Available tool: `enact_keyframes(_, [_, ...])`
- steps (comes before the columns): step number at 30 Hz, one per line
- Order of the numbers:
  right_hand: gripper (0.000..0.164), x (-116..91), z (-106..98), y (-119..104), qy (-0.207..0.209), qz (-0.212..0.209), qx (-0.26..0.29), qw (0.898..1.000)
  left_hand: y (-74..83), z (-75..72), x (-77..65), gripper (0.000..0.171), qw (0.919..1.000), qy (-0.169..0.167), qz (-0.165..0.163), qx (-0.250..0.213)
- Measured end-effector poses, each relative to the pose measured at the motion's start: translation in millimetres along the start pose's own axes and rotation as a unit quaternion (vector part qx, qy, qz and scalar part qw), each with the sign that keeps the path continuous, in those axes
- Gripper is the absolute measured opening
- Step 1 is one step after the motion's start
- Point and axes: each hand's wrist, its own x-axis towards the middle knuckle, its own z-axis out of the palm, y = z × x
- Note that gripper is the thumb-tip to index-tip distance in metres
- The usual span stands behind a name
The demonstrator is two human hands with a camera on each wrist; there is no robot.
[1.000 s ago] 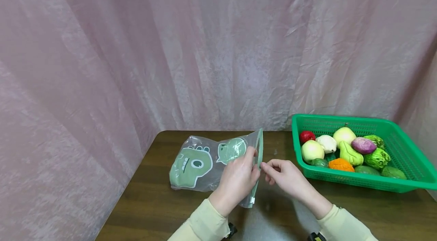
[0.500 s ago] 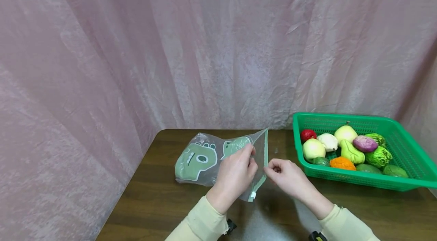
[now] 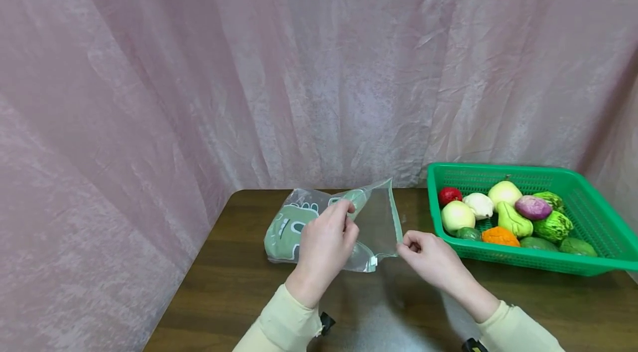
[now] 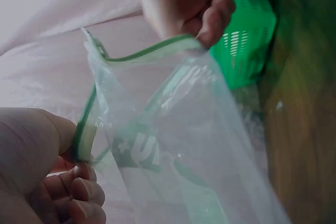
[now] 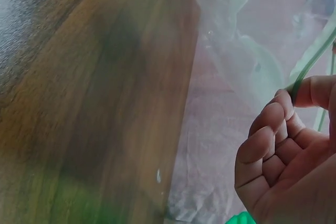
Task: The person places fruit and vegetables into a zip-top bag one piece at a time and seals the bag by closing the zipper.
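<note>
A clear zip bag (image 3: 379, 224) with green cartoon prints and a green zip edge is stretched between both hands, its mouth spread wide. My left hand (image 3: 326, 244) pinches one side of the mouth between thumb and fingers; the left wrist view shows the green edge (image 4: 84, 129) in that pinch. On the opposite side, my right hand (image 3: 431, 260) pinches the other green edge (image 5: 310, 64) between thumb and index finger. The white zip slider (image 3: 373, 262) sits at the near corner of the mouth. Part of the bag's print is hidden behind the left hand.
A green plastic basket (image 3: 530, 263) stands at the right of the wooden table (image 3: 224, 296). It holds several vegetables and fruits, among them an orange one (image 3: 500, 236), a purple one (image 3: 533, 207) and a red one (image 3: 449, 195). A pink curtain (image 3: 319, 75) hangs behind.
The hands have moved apart, the left going left and the right going right. The bag's mouth has widened from a narrow gap, and its far end has shifted right.
</note>
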Motion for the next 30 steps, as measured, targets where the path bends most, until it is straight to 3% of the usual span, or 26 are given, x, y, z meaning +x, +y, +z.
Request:
enact_keyframes(6, [0.030, -3.2, -3.1, 6.5, 0.002, 0.009, 0.022, 1.000, -3.4, -10.2, 5.2, 0.024, 0.9996, 0.020, -0.017, 0.007])
enact_keyframes(11, [0.032, -4.1, -4.1, 10.6, -0.003, 0.023, 0.035, 0.999, -0.1, -13.0, 6.6, 0.025, 0.9997, 0.020, -0.013, 0.001])
enact_keyframes(18, [0.036, -6.3, -6.0, 6.9, 0.008, 0.005, 0.019, 1.000, 6.3, -3.2, 5.2, 0.024, 0.9997, 0.018, 0.011, -0.012])
enact_keyframes(23, [0.027, -8.6, -8.5, 0.1, 0.025, -0.006, -0.005, 1.000, 5.5, 3.3, 2.7, 0.022, 0.9998, 0.013, 0.008, -0.013])
enact_keyframes(27, [0.013, -12.2, -12.4, 1.4, 0.064, -0.058, -0.037, 0.996, 3.9, 5.9, 2.4, 0.022, 0.9999, 0.006, -0.004, -0.012])
enact_keyframes(30, [0.003, -14.7, -15.9, 8.6, 0.118, -0.123, -0.088, 0.981, 2.9, 6.6, 3.6, 0.022, 0.9998, -0.002, -0.015, -0.015])
